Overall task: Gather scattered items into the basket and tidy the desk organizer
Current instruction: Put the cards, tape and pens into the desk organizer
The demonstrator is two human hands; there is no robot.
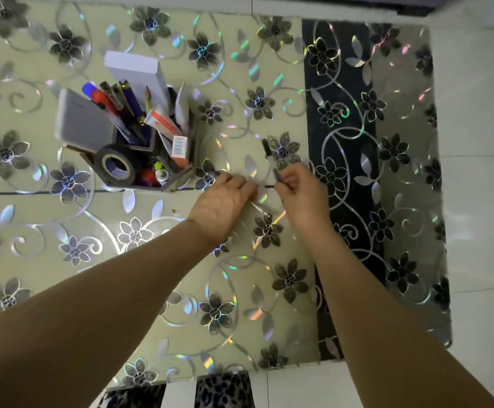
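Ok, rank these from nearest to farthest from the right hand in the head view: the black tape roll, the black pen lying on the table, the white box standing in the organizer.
1. Black pen: just beyond the right hand, lying on the table.
2. Black tape roll: to the left, at the organizer's near corner.
3. White box: farthest, up at the organizer's back.

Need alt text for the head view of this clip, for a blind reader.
Both hands meet over a flower-patterned table: the right hand pinches a dark pen, and the left hand is beside it with fingers curled. To their left stands an organizer packed with pens, a tape roll and a white box.
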